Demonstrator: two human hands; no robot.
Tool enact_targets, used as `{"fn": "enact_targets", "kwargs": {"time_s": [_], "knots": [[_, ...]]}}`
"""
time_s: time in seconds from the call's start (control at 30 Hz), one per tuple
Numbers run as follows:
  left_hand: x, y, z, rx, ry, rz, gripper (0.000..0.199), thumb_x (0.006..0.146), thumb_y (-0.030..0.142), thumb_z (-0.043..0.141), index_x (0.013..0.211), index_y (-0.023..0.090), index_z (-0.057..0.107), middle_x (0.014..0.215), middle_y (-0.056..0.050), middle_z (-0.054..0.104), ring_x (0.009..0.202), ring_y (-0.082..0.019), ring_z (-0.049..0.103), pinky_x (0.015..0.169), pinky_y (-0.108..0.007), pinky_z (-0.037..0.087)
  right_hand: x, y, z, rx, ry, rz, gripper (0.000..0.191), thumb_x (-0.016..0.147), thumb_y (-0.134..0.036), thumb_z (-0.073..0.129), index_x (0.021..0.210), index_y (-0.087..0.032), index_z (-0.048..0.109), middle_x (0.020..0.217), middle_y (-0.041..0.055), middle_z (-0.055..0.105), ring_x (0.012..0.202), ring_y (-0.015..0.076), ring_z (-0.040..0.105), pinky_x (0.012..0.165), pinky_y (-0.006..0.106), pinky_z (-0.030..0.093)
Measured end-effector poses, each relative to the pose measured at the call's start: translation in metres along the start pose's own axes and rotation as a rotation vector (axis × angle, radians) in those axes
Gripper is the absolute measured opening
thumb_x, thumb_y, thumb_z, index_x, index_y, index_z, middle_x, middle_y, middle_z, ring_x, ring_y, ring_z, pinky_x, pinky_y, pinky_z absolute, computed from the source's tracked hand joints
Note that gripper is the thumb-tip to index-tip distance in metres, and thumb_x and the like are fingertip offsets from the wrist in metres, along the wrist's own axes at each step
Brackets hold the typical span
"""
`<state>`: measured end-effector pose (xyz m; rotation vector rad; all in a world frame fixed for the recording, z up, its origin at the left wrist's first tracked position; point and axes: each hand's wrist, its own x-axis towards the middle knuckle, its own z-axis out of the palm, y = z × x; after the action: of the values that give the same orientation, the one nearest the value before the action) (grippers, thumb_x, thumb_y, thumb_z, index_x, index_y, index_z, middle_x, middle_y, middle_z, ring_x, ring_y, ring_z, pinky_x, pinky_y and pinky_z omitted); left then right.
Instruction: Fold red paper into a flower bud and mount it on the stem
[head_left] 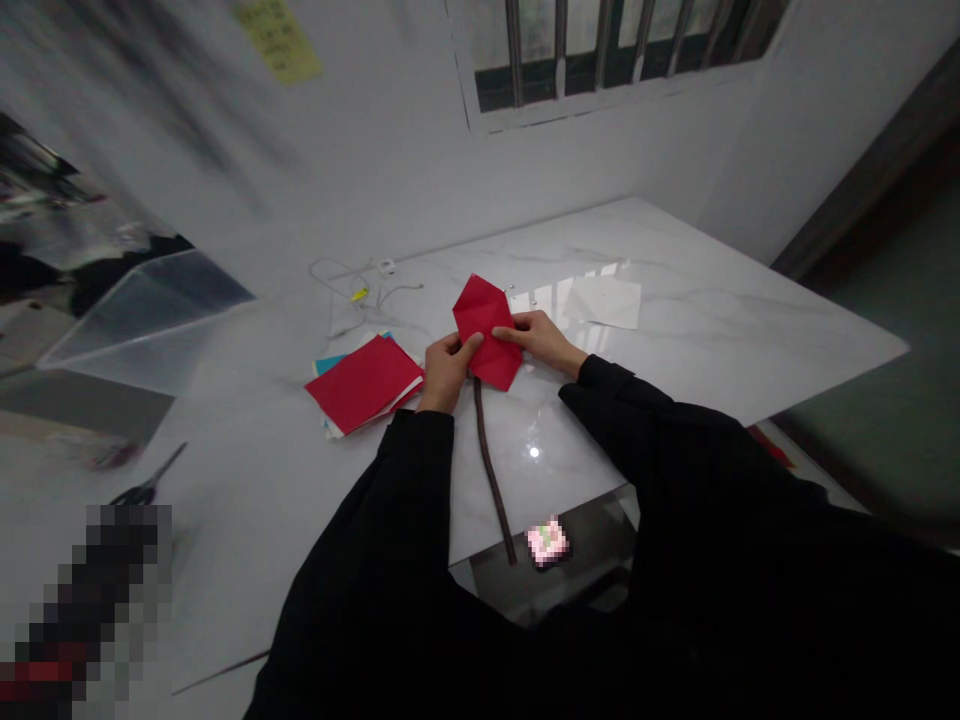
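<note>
A folded piece of red paper (486, 305) with angled corners is held up over the white table, pinched from both sides. My left hand (448, 368) grips its lower left edge, thumb lying on the front. On the right edge, my right hand (541, 338) is closed with its thumb pressed on the paper. The fingers behind the sheet are partly hidden. Left of my left hand lies a stack of coloured paper (365, 383), red on top, with blue and white edges showing beneath. Below the folded paper, a dark cord or strap (489, 470) runs down past the table edge.
The marbled white table (712, 320) meets the wall under a barred window (600, 50). A white paper sheet (607, 302) lies back right. Thin cables (375, 292) lie at the back left. Scissors (150, 485) and a clear plastic panel (150, 315) are further left.
</note>
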<state>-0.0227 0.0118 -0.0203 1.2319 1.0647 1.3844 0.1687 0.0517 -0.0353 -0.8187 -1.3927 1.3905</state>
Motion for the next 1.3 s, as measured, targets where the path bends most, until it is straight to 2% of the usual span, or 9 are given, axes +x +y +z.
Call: {"fn": "enact_targets", "kwargs": {"time_s": [0.3,0.47,0.7,0.9,1.0,1.1,1.3], "knots": [[0.0,0.0,0.001,0.031,-0.001,0.004,0.059,0.066,0.061,0.095,0.098,0.012,0.083,0.096,-0.013,0.083,0.092,-0.028,0.076,0.085,-0.038,0.062,0.002,0.003,-0.002,-0.014,-0.013,-0.012,0.054,0.072,-0.059,0.092,0.095,-0.011,0.082,0.092,0.0102,0.081,0.077,0.0185,0.07,0.069,0.029,0.056],[-0.001,0.0,0.001,0.091,0.003,-0.004,0.055,0.068,0.061,0.094,0.091,0.013,0.083,0.091,-0.013,0.082,0.089,-0.028,0.076,0.078,-0.037,0.061,0.001,-0.001,-0.001,-0.07,-0.007,-0.021,0.054,0.073,-0.059,0.091,0.091,-0.01,0.08,0.085,0.0081,0.079,0.072,0.016,0.065,0.063,0.027,0.05],[-0.002,0.002,0.004,0.063,0.05,-0.028,0.045,0.066,0.05,0.098,0.088,0.013,0.083,0.088,-0.014,0.08,0.085,-0.03,0.074,0.076,-0.039,0.059,-0.004,-0.008,0.001,-0.106,0.003,-0.013,0.052,0.074,-0.059,0.089,0.09,-0.011,0.078,0.08,0.0061,0.075,0.069,0.0153,0.06,0.061,0.027,0.045],[0.0,-0.001,0.002,0.058,0.06,-0.017,0.049,0.064,0.052,0.097,0.088,0.012,0.082,0.087,-0.012,0.08,0.082,-0.026,0.072,0.076,-0.036,0.059,-0.002,-0.006,0.003,-0.038,0.052,-0.02,0.06,0.077,-0.074,0.082,0.078,-0.015,0.071,0.068,0.0007,0.063,0.063,0.0125,0.051,0.056,0.026,0.041],[-0.001,0.0,0.002,0.1,0.035,-0.01,0.049,0.066,0.053,0.095,0.091,0.012,0.082,0.089,-0.012,0.081,0.083,-0.025,0.072,0.076,-0.036,0.059,-0.001,-0.006,0.004,0.065,0.081,0.003,0.063,0.075,-0.078,0.081,0.081,-0.017,0.069,0.073,0.0008,0.064,0.064,0.0125,0.053,0.057,0.025,0.043],[-0.002,0.002,0.003,0.097,0.011,-0.012,0.052,0.065,0.054,0.096,0.093,0.012,0.083,0.091,-0.012,0.081,0.082,-0.025,0.071,0.077,-0.035,0.058,0.0,-0.006,0.004,0.103,0.114,0.035,0.06,0.073,-0.074,0.086,0.086,-0.018,0.07,0.08,0.0017,0.068,0.069,0.0128,0.056,0.061,0.025,0.046],[-0.001,0.001,0.004,0.067,0.023,-0.031,0.053,0.062,0.053,0.098,0.092,0.012,0.082,0.09,-0.012,0.08,0.08,-0.023,0.07,0.077,-0.034,0.055,0.001,-0.004,0.002,0.084,0.151,0.007,0.055,0.076,-0.07,0.086,0.08,-0.018,0.069,0.074,0.0001,0.062,0.066,0.0123,0.053,0.063,0.026,0.046]]}}
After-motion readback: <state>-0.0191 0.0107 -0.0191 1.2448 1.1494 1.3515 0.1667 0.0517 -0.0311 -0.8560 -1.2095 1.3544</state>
